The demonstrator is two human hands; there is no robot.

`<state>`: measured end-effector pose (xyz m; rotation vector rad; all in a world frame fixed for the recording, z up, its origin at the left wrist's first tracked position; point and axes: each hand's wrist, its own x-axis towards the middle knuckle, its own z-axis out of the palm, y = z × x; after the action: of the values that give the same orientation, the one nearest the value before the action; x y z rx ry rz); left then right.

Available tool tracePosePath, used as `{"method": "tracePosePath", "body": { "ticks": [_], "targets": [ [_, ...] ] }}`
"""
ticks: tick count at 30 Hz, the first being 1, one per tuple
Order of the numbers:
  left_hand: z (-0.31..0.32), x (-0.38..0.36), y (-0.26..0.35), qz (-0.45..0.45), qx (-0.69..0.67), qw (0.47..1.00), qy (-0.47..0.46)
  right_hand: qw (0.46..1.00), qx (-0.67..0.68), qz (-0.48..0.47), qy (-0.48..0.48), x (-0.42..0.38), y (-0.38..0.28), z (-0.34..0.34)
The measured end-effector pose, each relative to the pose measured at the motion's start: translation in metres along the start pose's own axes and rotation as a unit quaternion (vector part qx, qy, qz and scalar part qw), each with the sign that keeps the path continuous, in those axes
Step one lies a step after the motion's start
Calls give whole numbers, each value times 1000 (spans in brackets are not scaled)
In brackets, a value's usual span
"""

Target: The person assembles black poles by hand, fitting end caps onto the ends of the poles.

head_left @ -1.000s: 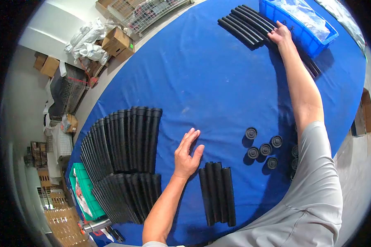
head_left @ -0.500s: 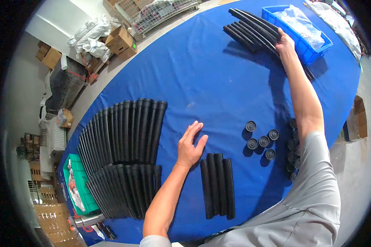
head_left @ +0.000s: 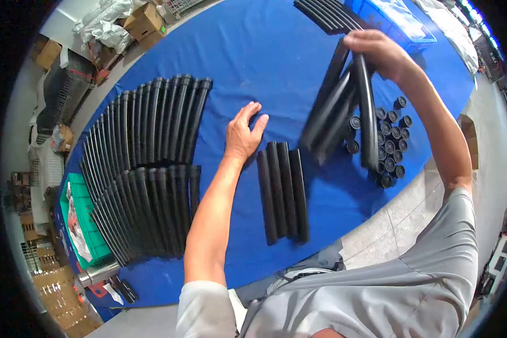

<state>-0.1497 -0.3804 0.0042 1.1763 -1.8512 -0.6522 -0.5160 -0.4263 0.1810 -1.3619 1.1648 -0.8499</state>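
My right hand [head_left: 380, 53] is closed round the upper ends of several black tubes [head_left: 368, 112], which hang down fanned out and partly blurred. Their lower ends overlap the cluster of round black caps [head_left: 390, 147] in this view. My left hand [head_left: 245, 132] hovers or rests over the blue cloth, fingers stretched, thumb apart, holding nothing. Just below and right of it lies a bundle of plain black tubes [head_left: 283, 191] side by side. More black tubes [head_left: 327, 16] lie at the top edge, beyond my right hand.
Left of my left arm, black tubes with wider end pieces lie in an upper row [head_left: 163, 121] and a lower row [head_left: 158, 197]. A green bin [head_left: 76, 183] stands at the left edge. The blue crate [head_left: 422, 47] with clear plastic bags is at the upper right.
My right hand has come back from the tube pile by the blue crate, bringing several tubes nearer. My left hand stays open beside the nearer tubes; the whole view has shifted.
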Motion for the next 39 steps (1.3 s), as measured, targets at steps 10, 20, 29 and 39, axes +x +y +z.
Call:
{"method": "tracePosePath", "body": {
  "ticks": [10,20,29,39],
  "targets": [
    [-1,0,-6,12,27,999,-12,953,-21,216,-210,-77,67,111],
    [-1,0,-10,5,11,1000,-9,947,-219,125,-201,-78,92,151],
    [-3,-1,-3,3,-20,1000,-3,923,-339,6,-183,-81,100,166],
    [-6,-1,-1,-8,4,1000,-24,919,-331,-69,-205,-74,107,170]
  ]
}}
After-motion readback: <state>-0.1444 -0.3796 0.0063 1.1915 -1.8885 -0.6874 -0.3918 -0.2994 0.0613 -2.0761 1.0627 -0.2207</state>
